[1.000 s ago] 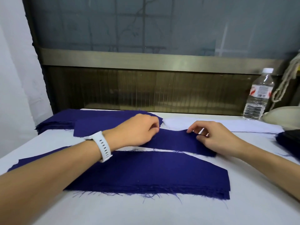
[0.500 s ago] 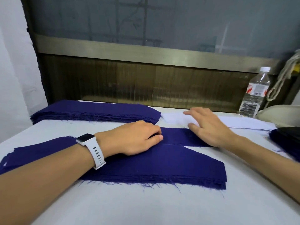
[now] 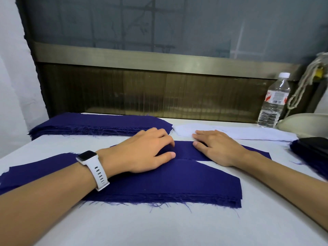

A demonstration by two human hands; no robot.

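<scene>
L hand (image 3: 142, 150) covers the strip's (image 3: 184, 150) left end. Its fingertips curl under, so can't tell whether they pinch the cloth or just press. R hand (image 3: 214, 148) hides part of the strip's right half. L forearm lies over the stack (image 3: 168, 183), whose left end runs off-frame. Dark pile (image 3: 308, 162) & cream object (image 3: 301, 121) are cut by the right edge. Bottle (image 3: 274, 103) label txt is too small to read.

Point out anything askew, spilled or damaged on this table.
Nothing spilled or torn. Loose threads straggle from the front edges of the near stack and far stack. The single piece under the left hand and right hand lies along the near stack's back edge, not squared on it.
</scene>
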